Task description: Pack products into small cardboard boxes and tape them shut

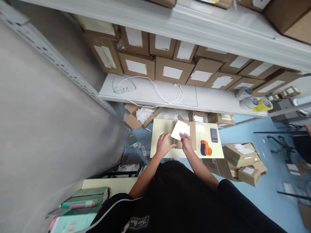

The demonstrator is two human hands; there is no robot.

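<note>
Between the thumb and fingers of my right hand (186, 141) is a white sheet of paper (179, 128), tilted above a brown cardboard box (192, 132) on a small pale yellow table (160, 127). My left hand (164, 144) is at the box's left side, its thumb and fingers apart and curved, with nothing visible between them. Whether its fingertips touch the paper's corner or the box, I cannot tell. To the right of the box lie a white slip (200, 128), an orange and dark blue tape dispenser (206, 148) and a phone (214, 135).
Behind the table, a white shelf (189, 94) carries labelled boxes (172, 72), a white cable (155, 89), eyeglasses (125, 88) and tape rolls (250, 102). An open carton (132, 121) stands on the floor at left. Stacked cartons (243, 155) are at right; a grey wall (53, 123) closes the left.
</note>
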